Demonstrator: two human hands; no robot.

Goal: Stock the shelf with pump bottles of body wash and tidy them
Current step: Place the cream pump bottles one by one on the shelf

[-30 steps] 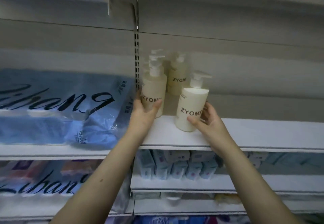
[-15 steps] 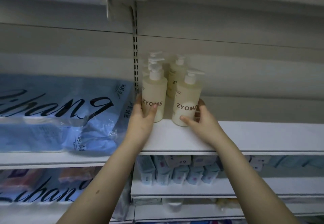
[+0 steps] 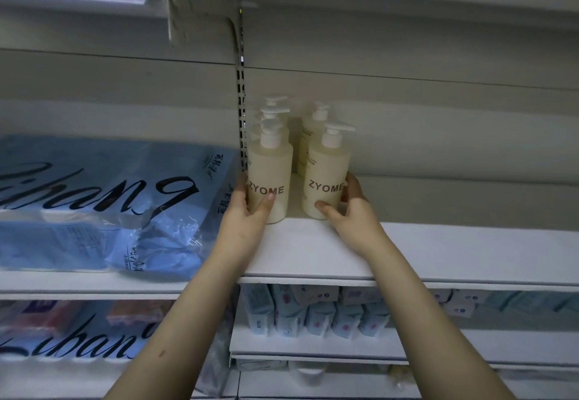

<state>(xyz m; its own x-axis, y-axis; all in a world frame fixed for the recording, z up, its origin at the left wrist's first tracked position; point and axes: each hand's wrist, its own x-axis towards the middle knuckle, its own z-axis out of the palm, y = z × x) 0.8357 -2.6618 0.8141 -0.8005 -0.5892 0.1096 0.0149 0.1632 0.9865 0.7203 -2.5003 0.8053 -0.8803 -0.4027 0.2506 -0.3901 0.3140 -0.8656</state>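
While left hand (image 3: 247, 221), right hand (image 3: 354, 218) hold front bottles (image 3: 272, 177), shelf edge (image 3: 470, 282) lies nearer.

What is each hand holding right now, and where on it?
The left hand grips the front left bottle round its lower body; the right hand grips the front right bottle low on its body, near the base.

Cream ZYOME left bottle (image 3: 271, 177) and right bottle (image 3: 326, 177) stand upright, just beside each other on the white shelf (image 3: 438, 252); maybe three more bottles (image 3: 307, 136) behind, kinda blurry.
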